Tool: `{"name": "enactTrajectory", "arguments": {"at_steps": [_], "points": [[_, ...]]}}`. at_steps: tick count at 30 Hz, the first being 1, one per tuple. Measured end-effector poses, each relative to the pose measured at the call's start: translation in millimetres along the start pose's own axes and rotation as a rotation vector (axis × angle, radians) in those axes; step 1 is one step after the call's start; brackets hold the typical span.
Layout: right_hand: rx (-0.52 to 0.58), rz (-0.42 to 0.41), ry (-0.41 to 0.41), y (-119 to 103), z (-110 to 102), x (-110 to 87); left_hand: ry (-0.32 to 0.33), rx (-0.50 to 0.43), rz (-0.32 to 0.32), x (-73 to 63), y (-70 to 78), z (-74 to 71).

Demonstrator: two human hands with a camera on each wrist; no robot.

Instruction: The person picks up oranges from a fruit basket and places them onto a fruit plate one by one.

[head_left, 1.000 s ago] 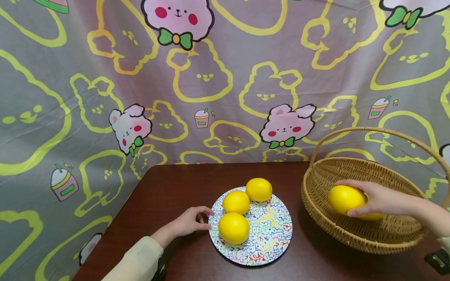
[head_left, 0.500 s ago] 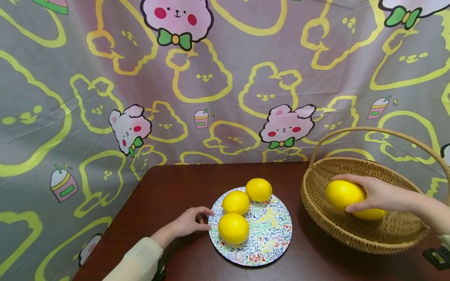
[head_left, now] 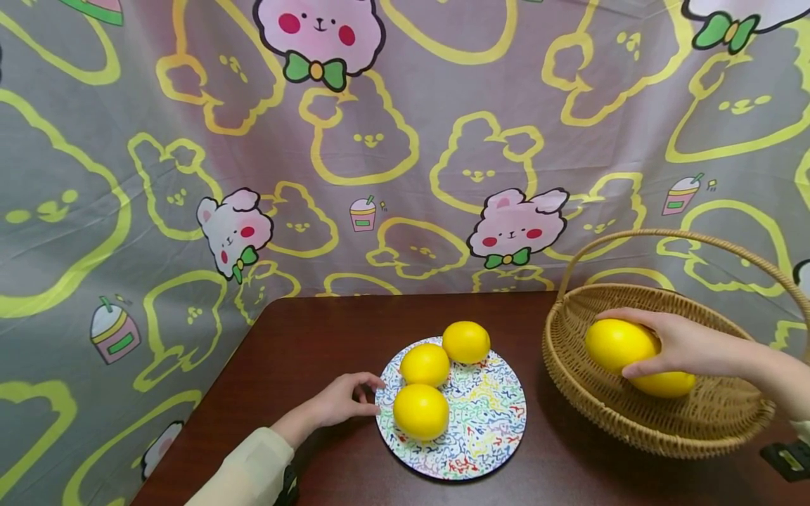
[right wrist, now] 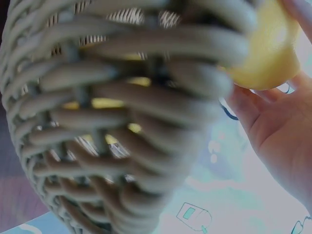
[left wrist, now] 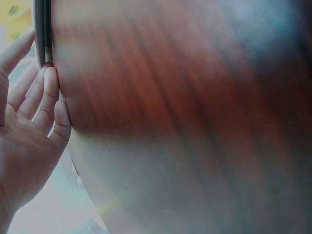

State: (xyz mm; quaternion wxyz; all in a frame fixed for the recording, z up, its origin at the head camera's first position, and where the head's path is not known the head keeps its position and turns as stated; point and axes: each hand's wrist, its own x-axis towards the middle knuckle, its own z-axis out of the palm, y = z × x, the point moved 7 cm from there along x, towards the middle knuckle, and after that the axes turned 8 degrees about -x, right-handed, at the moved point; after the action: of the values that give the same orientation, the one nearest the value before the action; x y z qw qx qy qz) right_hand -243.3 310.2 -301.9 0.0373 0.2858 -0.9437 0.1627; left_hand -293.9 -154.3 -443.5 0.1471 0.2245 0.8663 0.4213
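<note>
My right hand grips a yellow lemon inside the wicker basket, thumb on the near side and fingers over the top. Beneath that hand a second lemon lies in the basket. The right wrist view shows the held lemon beyond the blurred basket weave. At the left edge of a round patterned plate, my left hand rests with loosely bent fingers, fingertips at the rim. Three lemons sit on the plate: a front one, a middle one and a back one.
The basket's tall handle arches over the right hand. Plate and basket stand on a dark brown table, with a gap between them. A cartoon-print cloth hangs behind the table and along its left side.
My right hand has lifted the gripped lemon slightly up and to the left, showing more of the lemon beneath. The left hand and the plate's lemons have stayed put.
</note>
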Motion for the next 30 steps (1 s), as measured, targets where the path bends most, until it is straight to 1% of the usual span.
{"name": "enactTrajectory", "arguments": {"at_steps": [6,11,17,23,30], "points": [[-0.024,0.036,0.019,0,-3,0.8,-0.001,0.002,0.002,0.0,-0.4,-0.2],[-0.030,0.037,0.027,-1,-3,1.3,0.000,0.004,-0.003,-0.2,-0.1,-0.1],[-0.030,0.055,0.017,-4,-5,2.1,-0.002,-0.001,-0.010,-0.6,0.9,0.0],[-0.036,0.052,0.034,-11,-10,3.2,-0.005,0.001,-0.010,-0.7,1.1,0.2],[-0.035,0.067,0.043,-16,-16,5.0,-0.004,0.002,-0.007,-0.8,1.4,0.0]]}}
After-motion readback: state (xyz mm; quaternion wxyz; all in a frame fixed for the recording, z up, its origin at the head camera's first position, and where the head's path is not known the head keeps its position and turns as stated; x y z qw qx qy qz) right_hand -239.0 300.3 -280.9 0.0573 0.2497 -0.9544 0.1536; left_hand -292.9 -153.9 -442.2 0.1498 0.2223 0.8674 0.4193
